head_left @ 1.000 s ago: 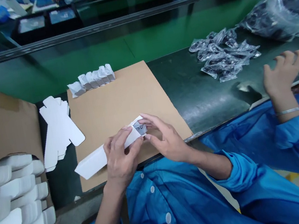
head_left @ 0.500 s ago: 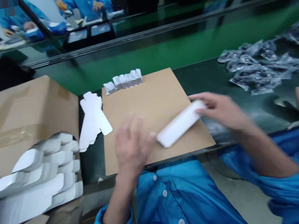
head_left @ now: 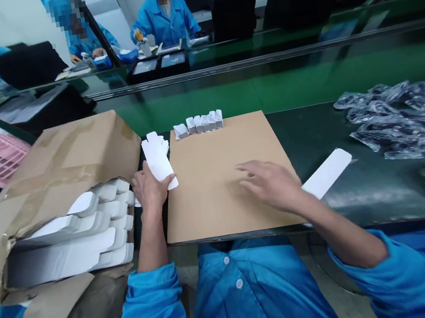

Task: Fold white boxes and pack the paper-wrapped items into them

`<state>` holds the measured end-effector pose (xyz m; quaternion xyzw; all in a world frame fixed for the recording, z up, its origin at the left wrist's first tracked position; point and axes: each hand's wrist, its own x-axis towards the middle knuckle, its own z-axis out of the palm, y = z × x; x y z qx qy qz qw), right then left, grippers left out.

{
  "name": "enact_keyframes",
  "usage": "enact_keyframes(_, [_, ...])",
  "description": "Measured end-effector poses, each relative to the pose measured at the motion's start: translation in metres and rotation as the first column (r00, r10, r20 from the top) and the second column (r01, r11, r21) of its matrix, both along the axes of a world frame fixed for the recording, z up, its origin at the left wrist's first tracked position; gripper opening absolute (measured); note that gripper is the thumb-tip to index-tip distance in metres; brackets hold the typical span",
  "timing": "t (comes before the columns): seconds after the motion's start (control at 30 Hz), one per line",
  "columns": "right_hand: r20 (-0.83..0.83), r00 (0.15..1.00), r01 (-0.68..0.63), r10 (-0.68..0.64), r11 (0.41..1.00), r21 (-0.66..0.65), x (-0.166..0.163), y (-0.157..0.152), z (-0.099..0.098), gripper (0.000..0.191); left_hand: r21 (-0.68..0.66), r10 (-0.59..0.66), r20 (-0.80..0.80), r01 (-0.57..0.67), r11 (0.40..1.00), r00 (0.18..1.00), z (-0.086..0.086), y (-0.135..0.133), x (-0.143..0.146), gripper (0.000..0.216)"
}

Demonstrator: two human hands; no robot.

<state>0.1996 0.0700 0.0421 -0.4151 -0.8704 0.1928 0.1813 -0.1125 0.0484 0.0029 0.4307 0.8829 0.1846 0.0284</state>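
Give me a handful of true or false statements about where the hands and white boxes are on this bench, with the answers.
1. The left hand touches the stack of flat white blanks. True.
2. The right hand grips the folded white box. False: it hovers open over the cardboard sheet; the box lies on the dark bench beside it.
3. A row of small white pieces sits at the sheet's far edge. True.
4. The clear plastic bags lie inside the brown carton. False: they lie on the bench at right.
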Motion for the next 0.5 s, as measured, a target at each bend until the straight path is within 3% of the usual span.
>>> enact_keyframes(0.13, [-0.159, 0.976, -0.188, 0.152, 0.95, -0.25, -0.078, 0.005, 0.0, 0.041, 0.057, 0.021, 0.074, -0.025, 0.998, 0.997, 0.0, 0.005, -0.012, 0.089])
enact_keyframes(0.27, [-0.27, 0.961, -0.166, 0.062, 0.909, -0.383, -0.123, 0.031, -0.001, 0.051, 0.199, 0.0, 0.203, -0.041, 0.979, 0.979, 0.005, 0.005, -0.013, 0.081])
enact_keyframes(0.4, [-0.403, 0.91, -0.087, -0.102, 0.902, -0.423, -0.148, 0.043, 0.003, 0.075, 0.4, -0.16, 0.267, 0.042, 0.915, 0.95, 0.006, -0.021, 0.034, 0.048])
enact_keyframes(0.5, [-0.548, 0.823, -0.141, -0.146, 0.883, -0.447, -0.147, 0.034, 0.007, 0.087, 0.494, -0.3, 0.282, 0.13, 0.859, 0.911, -0.007, -0.054, 0.085, 0.041])
